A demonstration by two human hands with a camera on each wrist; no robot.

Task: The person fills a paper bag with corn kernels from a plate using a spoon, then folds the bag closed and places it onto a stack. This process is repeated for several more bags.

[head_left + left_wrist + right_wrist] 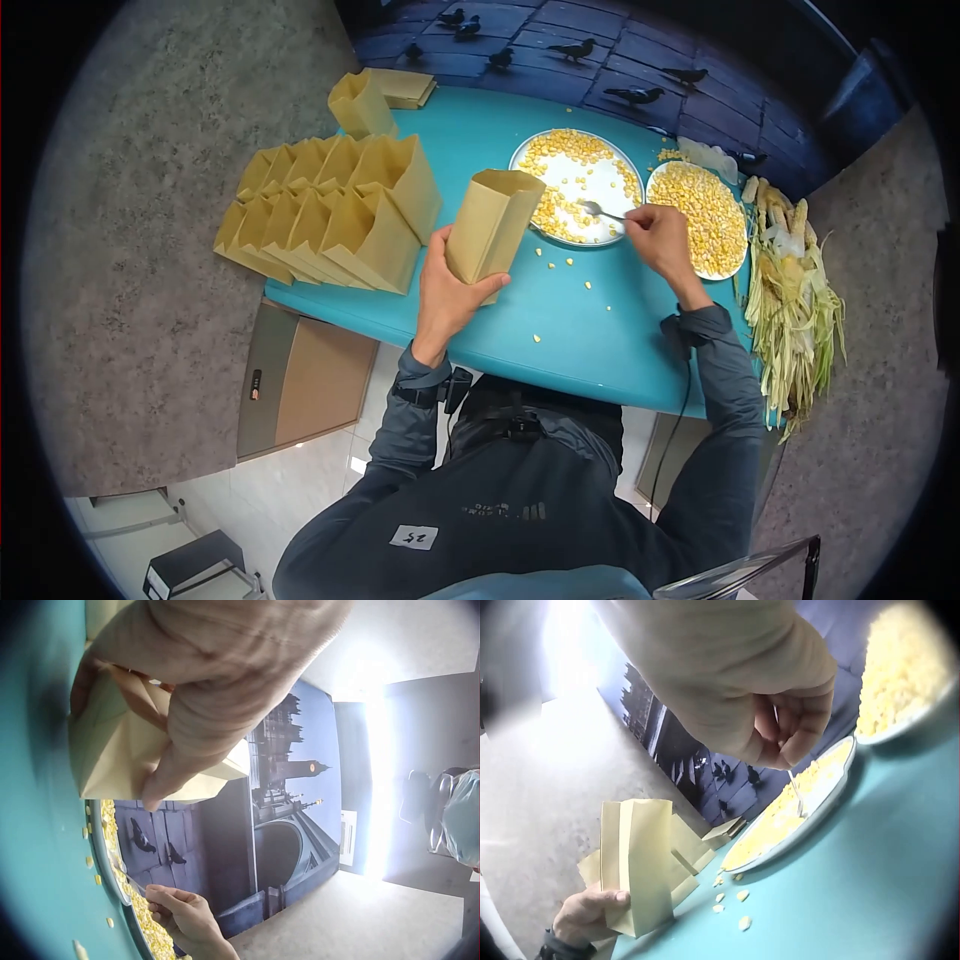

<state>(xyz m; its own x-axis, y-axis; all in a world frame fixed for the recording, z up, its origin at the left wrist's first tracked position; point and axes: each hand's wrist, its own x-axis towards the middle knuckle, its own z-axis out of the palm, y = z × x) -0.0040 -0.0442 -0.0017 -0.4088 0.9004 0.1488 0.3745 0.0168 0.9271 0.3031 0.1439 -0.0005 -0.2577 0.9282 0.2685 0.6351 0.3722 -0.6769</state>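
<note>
My left hand grips a standing brown paper bag low on its sides, the bag's open top tilted a little toward the plate. My right hand pinches the handle of a metal spoon or fork; which one is unclear. Its head touches the kernels on the white round plate, whose middle shows bare patches. In the right wrist view, the utensil points down from the curled fingers into the corn. The inside of the held bag is hidden.
Rows of open paper bags stand at the left, another bag and flat folded ones behind. A fuller plate of kernels and husked cobs with leaves lie right. Loose kernels dot the teal table.
</note>
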